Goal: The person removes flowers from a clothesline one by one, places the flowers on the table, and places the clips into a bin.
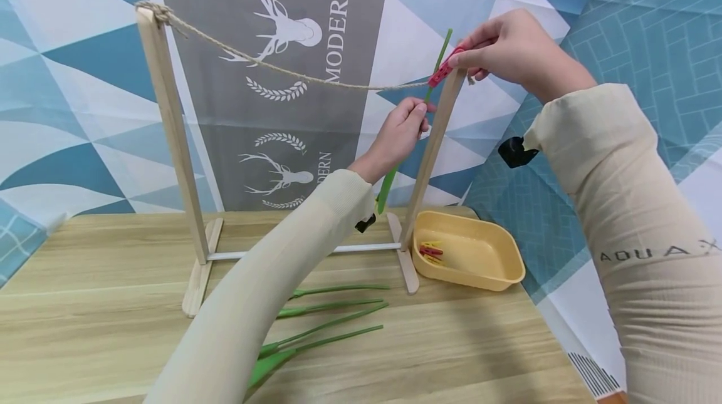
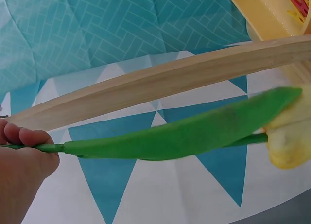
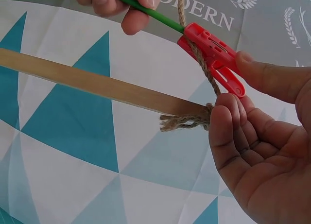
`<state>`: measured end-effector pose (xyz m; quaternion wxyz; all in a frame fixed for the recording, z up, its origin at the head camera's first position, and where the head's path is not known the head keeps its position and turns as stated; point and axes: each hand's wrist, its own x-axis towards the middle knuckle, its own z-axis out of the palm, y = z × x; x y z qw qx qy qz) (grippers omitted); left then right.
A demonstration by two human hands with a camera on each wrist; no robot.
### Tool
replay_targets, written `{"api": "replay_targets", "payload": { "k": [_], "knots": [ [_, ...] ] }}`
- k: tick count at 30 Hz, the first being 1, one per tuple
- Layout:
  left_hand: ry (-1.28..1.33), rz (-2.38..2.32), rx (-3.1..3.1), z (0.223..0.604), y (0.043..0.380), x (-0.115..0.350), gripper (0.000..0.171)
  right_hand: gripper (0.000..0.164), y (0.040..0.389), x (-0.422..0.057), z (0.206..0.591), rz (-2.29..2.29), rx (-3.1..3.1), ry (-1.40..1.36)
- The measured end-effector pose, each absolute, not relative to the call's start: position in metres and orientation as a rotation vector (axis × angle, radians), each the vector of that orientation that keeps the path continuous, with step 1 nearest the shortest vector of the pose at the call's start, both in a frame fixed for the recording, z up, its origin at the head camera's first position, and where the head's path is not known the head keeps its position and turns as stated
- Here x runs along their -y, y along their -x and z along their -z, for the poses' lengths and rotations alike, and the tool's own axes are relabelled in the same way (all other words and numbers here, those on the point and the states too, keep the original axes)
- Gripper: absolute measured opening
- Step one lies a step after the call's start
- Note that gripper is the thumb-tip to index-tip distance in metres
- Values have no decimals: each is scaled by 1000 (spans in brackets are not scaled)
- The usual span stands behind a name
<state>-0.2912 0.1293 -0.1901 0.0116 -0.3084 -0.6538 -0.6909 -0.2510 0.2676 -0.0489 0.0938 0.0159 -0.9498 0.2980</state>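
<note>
My left hand [image 1: 397,128] pinches the green stem of an artificial flower [image 2: 180,134], which hangs head down. Its long leaf and pale yellow bloom [image 2: 291,141] fill the right half of the left wrist view. Beside the right post, my right hand [image 1: 510,53] pinches the handles of a red clothespin [image 3: 211,49] between thumb and fingers. In the right wrist view the clothespin's nose lies over the twine [image 3: 182,10] and against the stem's upper end; whether it clamps both I cannot tell. The twine spans both posts, knotted at the left top.
A wooden stand with left post [image 1: 175,134], right post [image 1: 434,147] and white crossbar [image 1: 366,247] stands on the table [image 1: 101,279]. Near its right foot is a yellow basin [image 1: 474,275] holding red and yellow clothespins [image 1: 431,252]. Several green stems [image 1: 338,324] lie in front, partly behind my left sleeve.
</note>
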Motion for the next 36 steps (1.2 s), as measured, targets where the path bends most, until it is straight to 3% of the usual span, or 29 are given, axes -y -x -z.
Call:
{"api": "replay_targets", "payload": {
  "k": [7,36],
  "knots": [
    [912,2044,2159,189,288,-124,31,48,247,-270,51,-928,2791,-10],
    [930,1409,2601,201,264,-88,27,36,219,-302,79,-1747,2180,-88]
  ]
}}
